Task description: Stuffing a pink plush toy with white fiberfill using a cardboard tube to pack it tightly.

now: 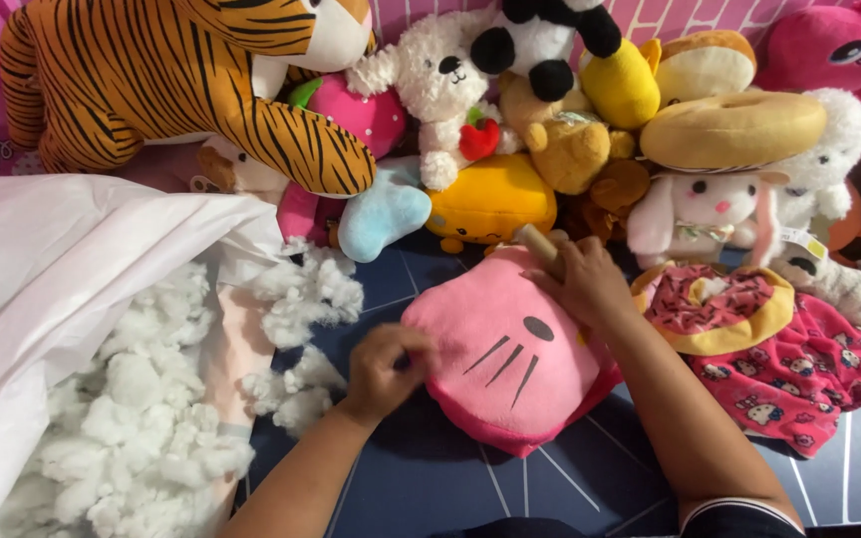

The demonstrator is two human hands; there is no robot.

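A pink cushion (pixel 510 349) is being stuffed with a stick (pixel 538 244).

The cushion lies on the dark mat (pixel 430 478), right of the stuffing (pixel 142 418). Its left edge is pinched by the closed left hand (pixel 383 367); the right hand (pixel 582 279) is curled tight round the stick at its top edge. Filling is judged best pushed in small wads, the seam kept held firmly.

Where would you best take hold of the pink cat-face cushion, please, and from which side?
Probably its near-left edge, from the near side: the pink cat-face cushion lies flat, that rim is bare, and the left hand already pinches it while the right hand covers the far edge.
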